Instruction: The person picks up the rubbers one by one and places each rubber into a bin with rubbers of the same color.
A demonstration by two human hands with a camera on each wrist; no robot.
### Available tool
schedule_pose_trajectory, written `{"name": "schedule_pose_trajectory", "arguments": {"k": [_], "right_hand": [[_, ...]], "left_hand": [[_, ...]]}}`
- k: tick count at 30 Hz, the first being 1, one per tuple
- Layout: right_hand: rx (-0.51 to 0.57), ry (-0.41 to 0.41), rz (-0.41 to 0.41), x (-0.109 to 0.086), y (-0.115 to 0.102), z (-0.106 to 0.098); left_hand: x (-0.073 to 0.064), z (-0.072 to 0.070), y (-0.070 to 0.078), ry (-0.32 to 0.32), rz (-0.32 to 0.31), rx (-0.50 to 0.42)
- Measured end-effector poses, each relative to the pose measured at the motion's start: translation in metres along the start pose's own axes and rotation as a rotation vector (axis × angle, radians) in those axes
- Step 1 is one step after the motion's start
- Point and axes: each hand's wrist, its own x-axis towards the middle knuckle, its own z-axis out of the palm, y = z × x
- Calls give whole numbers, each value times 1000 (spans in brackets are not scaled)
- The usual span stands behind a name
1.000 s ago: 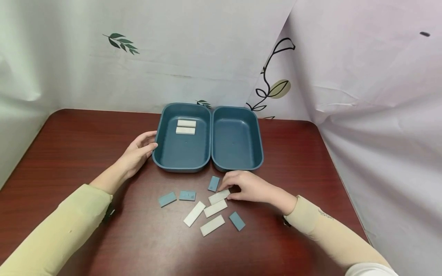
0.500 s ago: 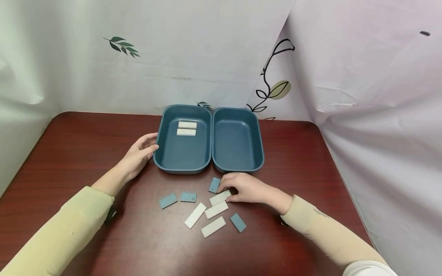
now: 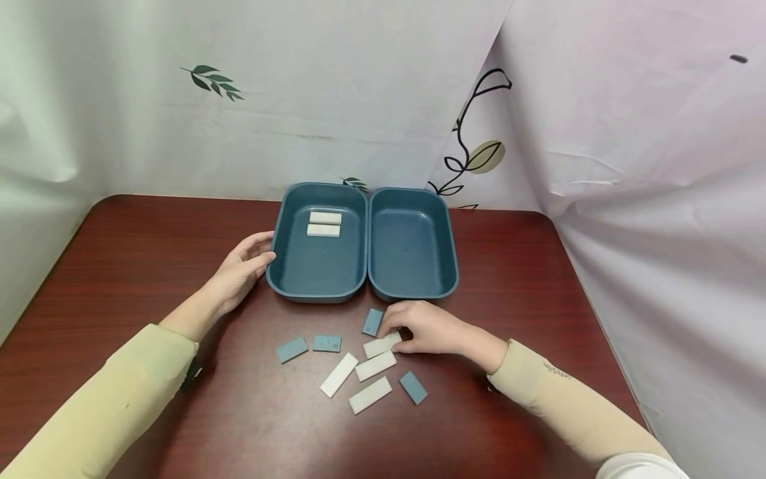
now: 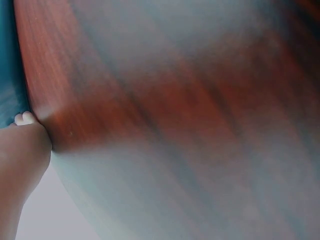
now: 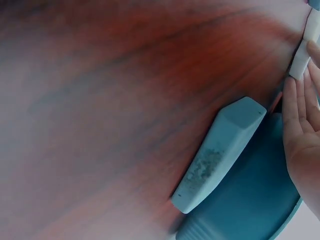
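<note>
My right hand [image 3: 427, 328] pinches one end of a flat white block [image 3: 380, 344] on the table, thumb on the near side and fingers on the far side. In the right wrist view, the fingertips meet that white block [image 5: 300, 61] at the upper right. My left hand [image 3: 239, 269] rests against the outer left side of the left blue tray [image 3: 317, 298], its thumb at the rim and fingers along the wall. Its fingertips show small beside the tray wall in the left wrist view. Two white blocks [image 3: 324, 230] lie in that tray, one behind the other.
A second blue tray [image 3: 414, 295] stands against the first, on the right. Several white blocks [image 3: 370, 395] and blue blocks [image 3: 292, 350] lie loose on the table. One speckled blue block [image 5: 220, 156] lies beside the tray's front. A patterned white sheet [image 3: 383, 100] hangs behind.
The head view has shifted slightly. Both hands keep their places, and the blocks and trays have not moved on the table.
</note>
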Motion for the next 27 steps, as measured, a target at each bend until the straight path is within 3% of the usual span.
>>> {"name": "schedule_pose_trajectory", "arguments": {"k": [18, 27], "right_hand": [[47, 74, -42, 0, -10, -6], [29, 104, -90, 7, -21, -27]], "left_hand": [[-1, 2, 0, 5, 17, 0], [0, 3, -1, 11, 31, 2]]}}
